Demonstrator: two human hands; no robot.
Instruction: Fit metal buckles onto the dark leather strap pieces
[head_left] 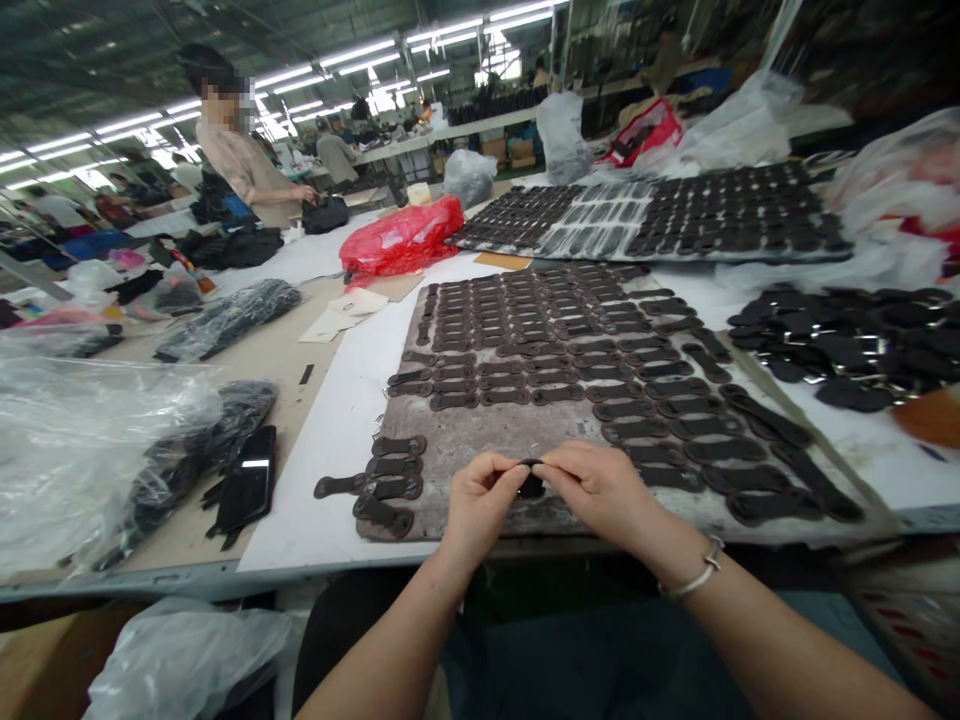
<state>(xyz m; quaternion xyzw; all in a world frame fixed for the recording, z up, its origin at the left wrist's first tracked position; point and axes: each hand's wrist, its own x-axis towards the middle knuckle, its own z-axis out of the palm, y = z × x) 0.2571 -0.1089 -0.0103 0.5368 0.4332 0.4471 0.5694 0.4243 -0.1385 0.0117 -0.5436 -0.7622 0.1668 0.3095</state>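
Near the front edge of a grey board (480, 440), my left hand (484, 505) and my right hand (604, 490) pinch a small dark strap piece (532, 482) between thumbs and fingertips. The piece looks bent into a loop; my fingers hide much of it. Rows of dark strap pieces (559, 395), narrow in the middle with rounded ends, lie across the board. Several more strap pieces (394, 465) sit at its left edge, some overlapping. A bracelet circles my right wrist.
At the right lies a pile of black tabs with metal rings (855, 345). Behind is a second board of dark pieces (712, 215), beside a red plastic bag (405, 235). A phone (251, 475) and clear plastic wrapping (97, 450) are at the left. A co-worker (240, 155) stands farther back.
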